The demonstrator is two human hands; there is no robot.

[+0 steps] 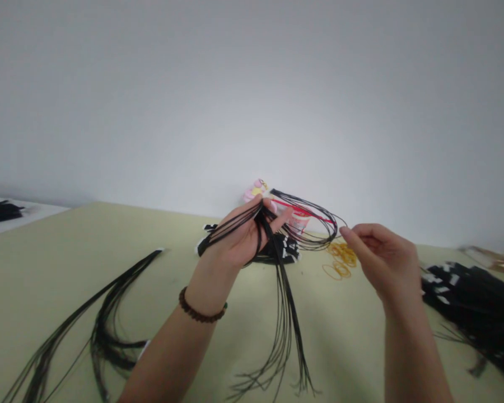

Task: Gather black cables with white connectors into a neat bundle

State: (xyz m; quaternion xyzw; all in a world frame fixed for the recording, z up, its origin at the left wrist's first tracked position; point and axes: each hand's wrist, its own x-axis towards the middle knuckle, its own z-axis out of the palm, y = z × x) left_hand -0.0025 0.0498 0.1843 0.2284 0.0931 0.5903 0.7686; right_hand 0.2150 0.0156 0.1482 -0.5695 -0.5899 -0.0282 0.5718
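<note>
A bundle of thin black cords [282, 268] is gripped in my left hand [239, 238], above the table. Its loose ends hang down and fan out, while another part of the bundle loops out to the right of the fingers. My right hand [384, 254] is closed in a pinch at the right side of that loop, on what looks like a single black strand. Behind and below my left hand lie more black bundles with white ends [292, 249], partly hidden by it. Yellow rubber bands [342, 262] are on the table between my hands.
Black cord bundles [109, 313] lie at the left of the pale table [185, 358]. A large pile of black bundles [474, 302] is at the right. Against the wall stand a red-and-white cup [298, 222] and a pink object [248, 195]. More black strands [2, 212] lie far left.
</note>
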